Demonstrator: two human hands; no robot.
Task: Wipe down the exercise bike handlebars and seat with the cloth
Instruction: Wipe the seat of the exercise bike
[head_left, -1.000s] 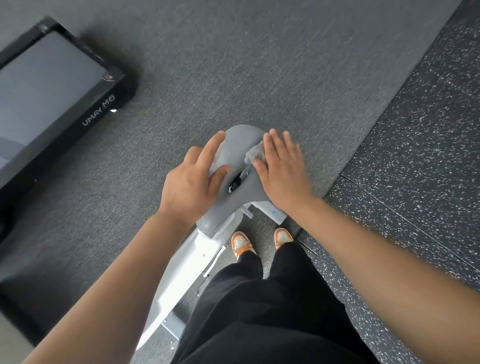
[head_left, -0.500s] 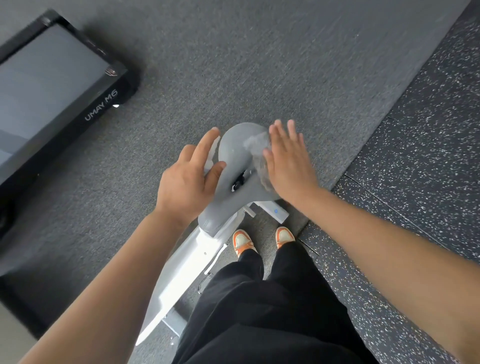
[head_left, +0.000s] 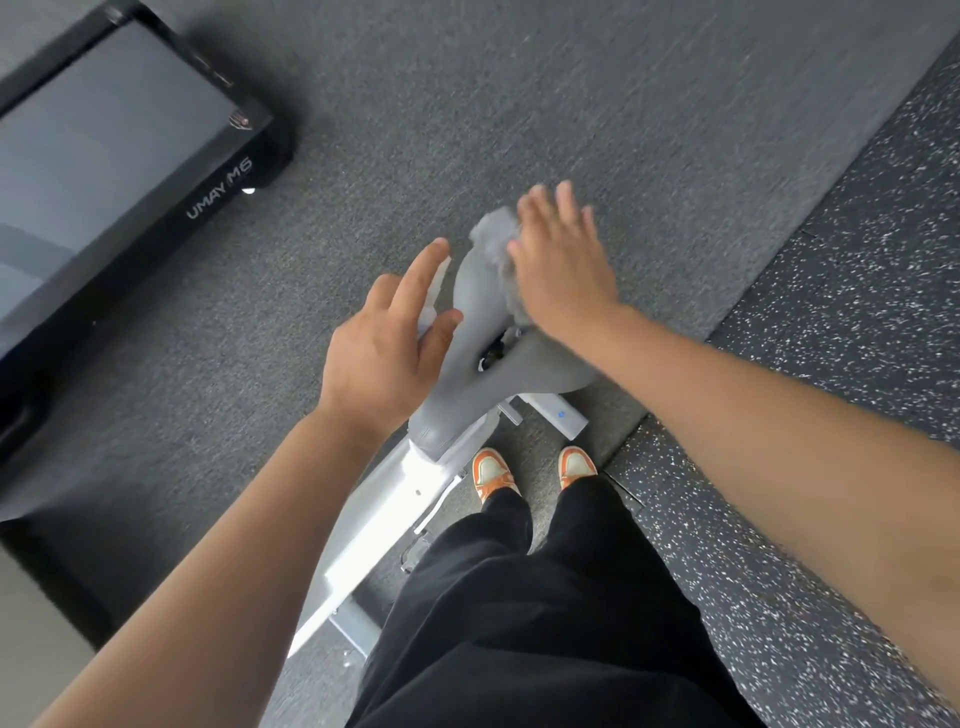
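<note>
**Cloth pressed flat on the bike seat**

Head view: The crumpled pale grey cloth (head_left: 496, 236) lies on the far, narrow end of the smooth matte grey moulded bike seat (head_left: 478, 332), pinned under the right hand (head_left: 563, 273). That hand lies palm down with its fingers (head_left: 563, 200) straight and spread apart, flat over the cloth rather than closed round it; the fingertips are blurred. The left hand (head_left: 382, 358) rests against the seat's left edge, its fingers (head_left: 418, 275) loosely apart and extended, the thumb touching the seat's side, gripping nothing. A dark slot runs down the seat's middle. Below the seat a glossy white bike frame (head_left: 384, 519) slopes down towards the lower left, and a small white block with a blue dot (head_left: 561, 414) sits just beside the seat's wide end.

White lettering reading "UMAY M6" marks the black frame of a flat treadmill (head_left: 130, 130) at the upper left. It stands on ribbed dark grey carpet (head_left: 571, 104); at the right lies black rubber flooring with white flecks (head_left: 857, 286). Orange-and-white sneakers (head_left: 491, 470) and loose black trousers (head_left: 519, 623) fill the bottom.
</note>
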